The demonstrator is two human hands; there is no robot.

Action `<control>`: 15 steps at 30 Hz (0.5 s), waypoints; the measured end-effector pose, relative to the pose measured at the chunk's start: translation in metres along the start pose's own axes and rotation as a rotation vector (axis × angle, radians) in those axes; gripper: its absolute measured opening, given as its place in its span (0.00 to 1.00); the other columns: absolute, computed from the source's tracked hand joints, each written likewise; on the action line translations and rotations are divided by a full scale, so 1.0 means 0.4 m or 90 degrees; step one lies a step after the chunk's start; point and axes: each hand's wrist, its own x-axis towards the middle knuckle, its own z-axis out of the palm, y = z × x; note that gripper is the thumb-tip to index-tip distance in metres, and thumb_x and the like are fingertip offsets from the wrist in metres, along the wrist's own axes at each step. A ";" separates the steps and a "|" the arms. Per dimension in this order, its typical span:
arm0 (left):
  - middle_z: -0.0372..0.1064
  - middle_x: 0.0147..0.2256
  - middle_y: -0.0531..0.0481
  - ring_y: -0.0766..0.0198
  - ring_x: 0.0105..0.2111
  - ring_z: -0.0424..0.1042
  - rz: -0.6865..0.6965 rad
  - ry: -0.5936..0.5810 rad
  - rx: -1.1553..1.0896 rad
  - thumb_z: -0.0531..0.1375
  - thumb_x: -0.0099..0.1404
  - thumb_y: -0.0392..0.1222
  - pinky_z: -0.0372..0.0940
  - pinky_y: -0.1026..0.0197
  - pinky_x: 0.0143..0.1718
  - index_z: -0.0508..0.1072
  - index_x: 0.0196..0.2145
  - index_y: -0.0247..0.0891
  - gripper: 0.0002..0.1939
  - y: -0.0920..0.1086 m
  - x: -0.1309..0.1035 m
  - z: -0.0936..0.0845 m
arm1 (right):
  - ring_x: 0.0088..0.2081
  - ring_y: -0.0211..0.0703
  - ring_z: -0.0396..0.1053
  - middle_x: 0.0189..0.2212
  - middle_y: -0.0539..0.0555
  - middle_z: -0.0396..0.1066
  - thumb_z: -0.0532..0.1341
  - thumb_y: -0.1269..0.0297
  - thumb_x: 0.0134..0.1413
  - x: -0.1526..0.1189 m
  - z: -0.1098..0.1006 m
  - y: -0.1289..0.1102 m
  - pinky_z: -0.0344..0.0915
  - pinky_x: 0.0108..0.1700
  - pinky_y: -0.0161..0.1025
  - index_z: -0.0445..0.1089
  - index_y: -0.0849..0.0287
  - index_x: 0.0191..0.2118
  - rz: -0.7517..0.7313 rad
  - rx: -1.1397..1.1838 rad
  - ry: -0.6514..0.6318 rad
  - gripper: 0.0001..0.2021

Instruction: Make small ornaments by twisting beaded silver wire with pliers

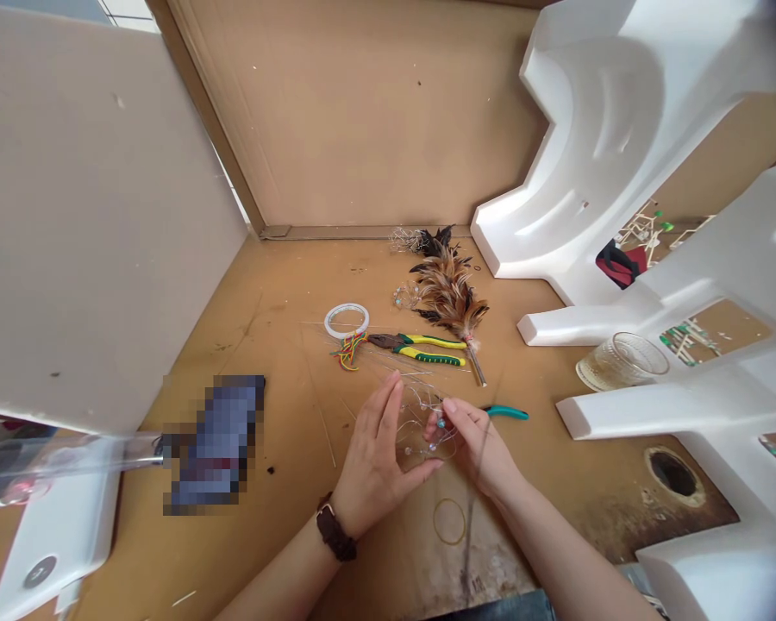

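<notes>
A loose, round ornament of thin silvery wire with small shiny beads [432,447] is between my two hands. My left hand [373,461], wearing a dark strap watch, curves around its left side, holding it between thumb and fingers. At its right edge, my right hand [485,444] pinches the wire close to a bluish bead. Behind the right fingers lies a tool with a teal handle [510,412], its head mostly hidden. Farther back are pliers with yellow-green handles [432,354], among loose straight wires. A thin gold-coloured ring [434,523] rests on the table below my hands.
A white tape roll [327,323], multicoloured strings [347,352] and a brown feather bunch [443,289] lie beyond the pliers. White foam pieces [595,417] stand right, with a glass [621,362] between them. A pixelated dark object [216,448] is left, near a white device [65,526].
</notes>
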 end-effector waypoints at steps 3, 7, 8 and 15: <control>0.46 0.60 0.36 0.49 0.60 0.48 -0.012 -0.006 0.006 0.62 0.54 0.46 0.53 0.45 0.56 0.35 0.63 0.36 0.49 0.002 0.000 0.002 | 0.28 0.37 0.64 0.24 0.51 0.68 0.56 0.54 0.55 0.002 0.004 -0.001 0.60 0.35 0.34 0.70 0.61 0.26 -0.002 -0.002 -0.006 0.16; 0.51 0.58 0.37 0.49 0.58 0.52 -0.019 -0.025 0.006 0.63 0.54 0.45 0.53 0.44 0.56 0.36 0.62 0.36 0.49 -0.001 0.000 0.003 | 0.27 0.37 0.64 0.25 0.51 0.69 0.59 0.55 0.52 0.003 0.006 0.000 0.60 0.34 0.35 0.70 0.60 0.27 0.021 0.069 -0.015 0.13; 0.52 0.58 0.37 0.49 0.58 0.52 -0.016 -0.030 0.009 0.62 0.54 0.46 0.53 0.44 0.56 0.36 0.62 0.36 0.48 -0.003 0.000 0.003 | 0.27 0.37 0.64 0.25 0.51 0.69 0.59 0.56 0.52 0.003 0.006 0.001 0.60 0.34 0.35 0.71 0.60 0.28 0.022 0.074 -0.011 0.12; 0.61 0.52 0.37 0.48 0.52 0.60 0.036 -0.058 0.040 0.63 0.51 0.49 0.54 0.43 0.55 0.41 0.61 0.34 0.48 -0.007 0.003 -0.003 | 0.22 0.36 0.65 0.22 0.50 0.69 0.61 0.58 0.49 0.004 0.005 0.003 0.60 0.28 0.35 0.72 0.61 0.27 0.083 0.100 0.012 0.10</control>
